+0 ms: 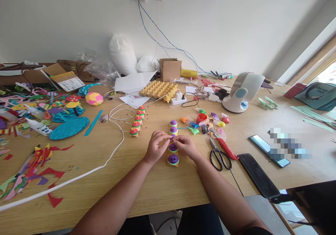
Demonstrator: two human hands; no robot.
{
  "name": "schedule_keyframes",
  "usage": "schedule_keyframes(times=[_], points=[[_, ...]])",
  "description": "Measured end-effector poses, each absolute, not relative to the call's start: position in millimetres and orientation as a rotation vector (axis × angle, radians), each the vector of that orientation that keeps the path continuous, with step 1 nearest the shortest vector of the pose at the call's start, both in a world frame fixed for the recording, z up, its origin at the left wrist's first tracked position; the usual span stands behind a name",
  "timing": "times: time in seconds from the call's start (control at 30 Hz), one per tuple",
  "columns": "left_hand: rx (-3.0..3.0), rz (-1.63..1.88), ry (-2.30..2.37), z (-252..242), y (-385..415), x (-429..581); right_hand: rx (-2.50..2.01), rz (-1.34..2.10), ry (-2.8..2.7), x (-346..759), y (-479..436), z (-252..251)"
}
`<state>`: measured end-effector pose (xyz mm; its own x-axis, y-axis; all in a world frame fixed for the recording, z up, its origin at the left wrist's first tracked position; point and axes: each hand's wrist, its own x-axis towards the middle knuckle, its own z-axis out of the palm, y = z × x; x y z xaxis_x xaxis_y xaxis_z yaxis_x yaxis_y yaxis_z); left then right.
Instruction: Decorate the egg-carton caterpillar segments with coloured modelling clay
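A row of several small yellow cups with purple button tops [173, 159] runs away from me along the middle of the wooden table [162, 189]. My left hand [156, 146] and my right hand [186, 145] meet over the middle of that row, fingers pinched together on one small purple piece whose shape I cannot make out. A second row of yellow cups with red tops [137, 121] lies further left, untouched.
Scissors [219, 157] and a red-handled cutter [226, 148] lie right of my hands, with two phones [258, 175] beyond. A white cord [78, 177] crosses the left side. Coloured paper scraps [39, 168], glue bottle [39, 127], desk fan [243, 91], egg tray [159, 89].
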<state>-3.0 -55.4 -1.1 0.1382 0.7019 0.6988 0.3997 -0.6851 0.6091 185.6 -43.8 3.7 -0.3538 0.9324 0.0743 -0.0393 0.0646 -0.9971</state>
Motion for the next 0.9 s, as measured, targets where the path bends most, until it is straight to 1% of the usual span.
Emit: schedule_keyframes(times=[0.27, 0.9], points=[[2.201, 1.52, 1.051, 4.6, -56.4, -0.3, -0.952, 1.392, -1.539, 186.8, -43.4, 4.7], [2.207, 1.54, 1.111, 0.2, -54.3, -1.0, -0.952, 1.406, -1.476, 185.6, -44.3, 6.9]])
